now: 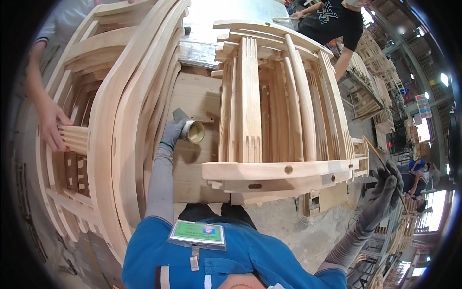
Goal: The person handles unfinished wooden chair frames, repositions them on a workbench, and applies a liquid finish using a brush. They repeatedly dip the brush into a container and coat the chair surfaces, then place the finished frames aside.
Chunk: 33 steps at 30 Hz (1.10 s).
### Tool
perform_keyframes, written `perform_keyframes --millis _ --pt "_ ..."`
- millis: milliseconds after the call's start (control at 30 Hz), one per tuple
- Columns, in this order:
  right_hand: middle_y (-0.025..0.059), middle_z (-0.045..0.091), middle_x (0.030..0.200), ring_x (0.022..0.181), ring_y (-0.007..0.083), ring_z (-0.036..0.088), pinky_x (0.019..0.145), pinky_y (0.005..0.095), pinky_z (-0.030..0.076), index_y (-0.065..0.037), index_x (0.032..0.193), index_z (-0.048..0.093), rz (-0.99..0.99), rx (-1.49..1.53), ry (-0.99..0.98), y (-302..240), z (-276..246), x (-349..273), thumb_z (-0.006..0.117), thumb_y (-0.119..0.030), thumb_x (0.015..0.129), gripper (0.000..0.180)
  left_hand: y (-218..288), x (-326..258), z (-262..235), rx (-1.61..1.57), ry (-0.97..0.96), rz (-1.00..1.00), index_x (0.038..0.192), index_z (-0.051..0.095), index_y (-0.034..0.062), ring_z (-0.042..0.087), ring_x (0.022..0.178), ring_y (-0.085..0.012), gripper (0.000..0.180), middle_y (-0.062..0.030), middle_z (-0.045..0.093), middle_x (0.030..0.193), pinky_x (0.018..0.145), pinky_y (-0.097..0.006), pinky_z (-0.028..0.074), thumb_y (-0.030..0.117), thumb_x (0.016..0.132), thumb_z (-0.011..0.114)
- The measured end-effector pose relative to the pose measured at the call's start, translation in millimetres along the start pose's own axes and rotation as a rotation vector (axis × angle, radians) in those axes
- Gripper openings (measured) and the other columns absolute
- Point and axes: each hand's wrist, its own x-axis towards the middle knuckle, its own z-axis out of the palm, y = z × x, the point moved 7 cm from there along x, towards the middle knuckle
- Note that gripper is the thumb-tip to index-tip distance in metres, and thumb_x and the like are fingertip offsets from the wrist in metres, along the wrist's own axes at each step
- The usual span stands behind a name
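Note:
My left hand (173,134), in a grey glove, is closed around a small round can (196,132) with pale, creamy stuff inside. A flat grey piece (179,114) sticks up beside the can at my fingers; its kind is unclear. Out to the right, my gloved right hand (385,190) pinches a thin wooden stick (375,148), perhaps a fine brush, with its yellowish end pointing up and left. Between my hands stands a stack of pale wooden frames (274,171) with slats, round rods and drilled holes. My right hand is apart from the stack.
Curved wooden frames (126,111) stand stacked on the left, where another person's hand (52,126) touches the slats. Brown cardboard (190,159) lies between the stacks. A person in a black shirt (332,21) stands at the far side. More wooden parts (370,62) are piled at right.

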Motion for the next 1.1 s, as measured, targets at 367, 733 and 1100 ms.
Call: perform_keyframes --millis 367,733,1100 --pt "0.0169 0.061 0.091 0.073 0.021 0.064 0.066 0.032 0.056 0.002 0.093 0.054 0.001 0.474 -0.044 55 -28 20 0.053 0.002 0.085 0.008 286 -194 -12 -0.669 0.147 0.681 0.114 0.051 -0.0008 0.058 0.093 -0.0153 0.035 -0.0079 0.059 0.106 0.082 -0.028 0.048 0.027 0.093 0.047" --pt "0.0212 0.06 0.096 0.078 0.0233 0.065 0.071 0.0324 0.056 0.004 0.097 0.053 0.153 0.695 -0.285 91 -38 33 0.05 0.002 0.085 0.013 305 -331 182 -1.221 -0.531 0.314 0.132 0.031 0.0011 0.031 0.124 -0.0421 0.061 -0.0246 0.032 0.134 0.102 -0.054 0.033 0.045 0.091 0.039" --pt "0.0089 0.062 0.083 0.08 0.0144 0.062 0.071 0.0236 0.052 0.0 0.086 0.057 -0.016 0.773 -0.874 18 35 32 0.064 0.003 0.077 0.012 308 -334 230 -0.924 -0.351 0.339 0.125 0.041 0.0022 0.054 0.106 -0.0244 0.058 -0.0159 0.051 0.118 0.089 -0.037 0.048 0.05 0.093 0.033"
